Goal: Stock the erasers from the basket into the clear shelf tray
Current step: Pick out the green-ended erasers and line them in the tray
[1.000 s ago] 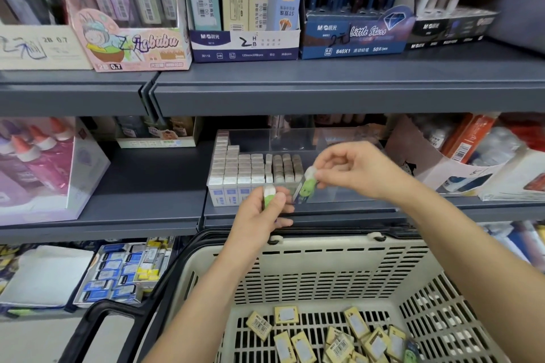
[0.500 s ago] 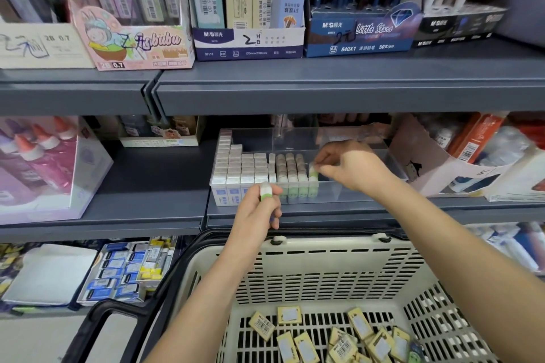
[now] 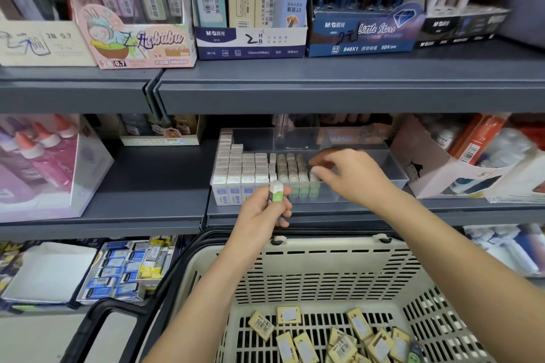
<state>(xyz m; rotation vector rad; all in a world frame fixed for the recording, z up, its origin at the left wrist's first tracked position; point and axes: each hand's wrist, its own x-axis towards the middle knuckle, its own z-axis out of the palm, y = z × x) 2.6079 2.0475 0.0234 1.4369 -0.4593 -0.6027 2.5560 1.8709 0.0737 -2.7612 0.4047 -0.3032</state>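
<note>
Two hands are seen. One loose eraser (image 3: 276,192), green-sleeved, is gripped upright in the curled fingers of the left hand (image 3: 259,215), just in front of the tray (image 3: 395,178) and above the far rim of the basket (image 3: 324,262). The right hand (image 3: 351,175) is reached into the tray, its fingers bent down onto the top of the rightmost piece there; whether that piece is pinched or merely touched cannot be told. One clear tray is stood on the middle shelf (image 3: 147,186). Its left half is packed with upright pieces: four columns of blue erasers (image 3: 234,168) are counted at the left, then one narrow column, then about four columns of green erasers (image 3: 292,169). One cream slotted basket with a black handle (image 3: 97,321) is placed below that shelf. On its floor at least ten flat yellow-edged packs (image 3: 261,326) are scattered, several with barcode labels turned up. On the top shelf (image 3: 324,79) five display boxes (image 3: 250,41) are lined up side by side, each filled with slim upright packets.
</note>
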